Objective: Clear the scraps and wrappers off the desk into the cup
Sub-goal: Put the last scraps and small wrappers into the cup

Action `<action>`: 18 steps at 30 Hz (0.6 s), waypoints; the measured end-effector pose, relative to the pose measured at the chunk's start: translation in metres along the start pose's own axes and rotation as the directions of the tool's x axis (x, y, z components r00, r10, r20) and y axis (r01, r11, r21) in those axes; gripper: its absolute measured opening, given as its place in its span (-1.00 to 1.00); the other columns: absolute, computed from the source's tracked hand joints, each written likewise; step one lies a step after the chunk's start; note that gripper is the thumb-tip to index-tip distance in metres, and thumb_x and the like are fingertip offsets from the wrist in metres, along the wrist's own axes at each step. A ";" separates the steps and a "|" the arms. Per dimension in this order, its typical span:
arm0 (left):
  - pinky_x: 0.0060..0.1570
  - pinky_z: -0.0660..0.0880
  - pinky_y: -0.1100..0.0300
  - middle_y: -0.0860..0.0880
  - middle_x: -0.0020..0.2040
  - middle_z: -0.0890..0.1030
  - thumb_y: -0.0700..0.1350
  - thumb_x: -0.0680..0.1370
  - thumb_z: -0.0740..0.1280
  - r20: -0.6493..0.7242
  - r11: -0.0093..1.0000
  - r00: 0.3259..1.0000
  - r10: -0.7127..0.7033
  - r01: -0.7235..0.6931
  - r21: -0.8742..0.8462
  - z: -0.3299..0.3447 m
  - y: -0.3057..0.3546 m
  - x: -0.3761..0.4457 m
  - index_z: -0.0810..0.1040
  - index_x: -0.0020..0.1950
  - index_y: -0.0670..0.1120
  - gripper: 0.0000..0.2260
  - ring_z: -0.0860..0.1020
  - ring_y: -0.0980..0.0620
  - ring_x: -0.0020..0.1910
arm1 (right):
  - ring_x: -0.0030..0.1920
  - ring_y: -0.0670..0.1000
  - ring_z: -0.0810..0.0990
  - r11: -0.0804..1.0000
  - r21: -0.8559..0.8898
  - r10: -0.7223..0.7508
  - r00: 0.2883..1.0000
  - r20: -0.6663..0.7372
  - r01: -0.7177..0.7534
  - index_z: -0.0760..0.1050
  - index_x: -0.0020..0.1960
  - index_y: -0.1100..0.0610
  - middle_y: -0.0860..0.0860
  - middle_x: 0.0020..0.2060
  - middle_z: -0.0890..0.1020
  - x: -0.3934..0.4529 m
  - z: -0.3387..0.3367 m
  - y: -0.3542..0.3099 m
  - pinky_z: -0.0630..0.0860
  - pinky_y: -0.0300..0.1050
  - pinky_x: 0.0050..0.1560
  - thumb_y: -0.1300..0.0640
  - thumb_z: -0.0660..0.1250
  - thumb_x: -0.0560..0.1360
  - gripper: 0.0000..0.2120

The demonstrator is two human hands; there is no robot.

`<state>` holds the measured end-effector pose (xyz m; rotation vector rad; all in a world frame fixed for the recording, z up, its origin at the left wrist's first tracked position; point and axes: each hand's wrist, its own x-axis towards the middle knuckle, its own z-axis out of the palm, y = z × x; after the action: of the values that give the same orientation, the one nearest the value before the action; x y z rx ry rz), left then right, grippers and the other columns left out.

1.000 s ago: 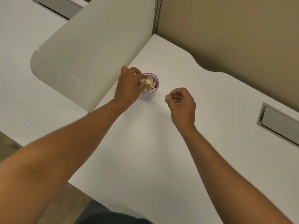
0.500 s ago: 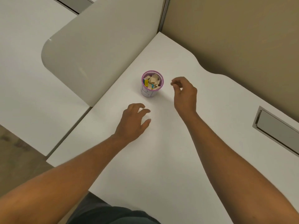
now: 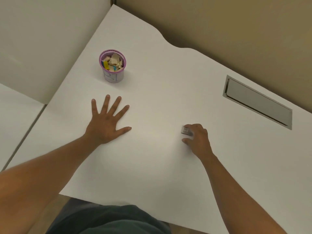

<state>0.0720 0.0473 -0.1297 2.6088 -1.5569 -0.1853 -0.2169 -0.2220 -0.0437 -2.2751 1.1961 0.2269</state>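
A small cup (image 3: 112,76) with a purple rim stands upright toward the back left of the white desk (image 3: 160,85). It is filled with beige paper scraps (image 3: 114,60) and yellow and blue wrappers. My left hand (image 3: 106,122) lies flat on the desk in front of the cup, fingers spread, holding nothing. Farther right, my right hand (image 3: 197,139) is curled with thumb and fingers closed on a small grey wrapper (image 3: 184,130) at the desk surface. Most of that piece is hidden by the fingers.
A metal cable hatch (image 3: 258,102) is set into the desk at the right. A pale partition panel (image 3: 42,39) borders the desk on the left, and a tan wall (image 3: 219,22) runs behind. The near desk edge crosses just above my lap.
My left hand drew back from the cup and spread flat on the desk. My right hand moved from beside the cup toward the near right and closed on a small grey piece.
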 end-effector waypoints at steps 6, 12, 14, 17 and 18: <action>0.51 -0.10 -0.56 -0.02 0.75 -0.05 0.55 0.55 -0.04 -0.005 1.000 1.000 0.004 -0.004 -0.003 0.002 -0.001 0.000 -0.04 0.71 0.21 -0.19 -0.07 -0.29 0.71 | 0.06 0.04 0.62 0.984 0.169 -0.046 0.993 -0.109 0.064 0.59 0.23 0.07 0.00 0.07 0.63 0.010 0.011 -0.049 0.54 -0.15 0.10 0.21 0.51 0.47 -0.66; 0.50 -0.06 -0.56 -0.02 0.75 -0.01 0.55 0.54 0.02 -0.019 0.999 1.000 0.012 -0.013 -0.039 0.000 -0.002 0.000 0.00 0.71 0.21 -0.19 -0.06 -0.28 0.71 | -0.07 -0.14 0.64 0.898 0.264 -0.295 0.925 -0.238 0.354 0.52 0.01 -0.09 -0.19 -0.07 0.64 0.039 0.003 -0.184 0.55 -0.28 -0.19 -0.06 0.48 0.47 -0.81; 0.51 -0.07 -0.55 -0.01 0.75 -0.01 0.56 0.54 0.03 -0.022 0.998 1.000 0.016 -0.017 -0.055 -0.002 0.000 0.000 0.01 0.70 0.22 -0.20 -0.06 -0.27 0.71 | -0.13 -0.14 0.63 0.869 0.195 -0.394 0.875 -0.282 0.454 0.58 -0.03 -0.03 -0.17 -0.10 0.67 0.058 -0.002 -0.229 0.49 -0.33 -0.22 -0.07 0.49 0.46 -0.82; 0.51 -0.07 -0.55 0.00 0.75 -0.01 0.55 0.55 0.01 -0.024 0.997 1.000 0.005 -0.007 -0.071 -0.001 -0.001 -0.001 0.01 0.70 0.23 -0.21 -0.06 -0.27 0.71 | -0.17 -0.13 0.61 0.837 0.074 -0.496 0.809 -0.314 0.542 0.64 -0.02 0.04 -0.10 -0.13 0.68 0.088 -0.005 -0.287 0.51 -0.36 -0.19 -0.07 0.50 0.48 -0.80; 0.51 -0.07 -0.55 0.00 0.75 -0.01 0.55 0.55 0.01 -0.023 0.997 1.000 0.000 -0.001 -0.077 -0.002 -0.001 -0.002 0.02 0.70 0.23 -0.22 -0.06 -0.26 0.72 | -0.16 -0.10 0.62 0.832 0.044 -0.516 0.800 -0.307 0.553 0.64 -0.03 0.06 -0.07 -0.13 0.68 0.098 -0.004 -0.301 0.56 -0.28 -0.15 -0.05 0.49 0.48 -0.80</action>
<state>0.0727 0.0493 -0.1281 2.5431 -1.5122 -0.2100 0.0817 -0.1580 0.0397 -2.4727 0.6102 -0.3977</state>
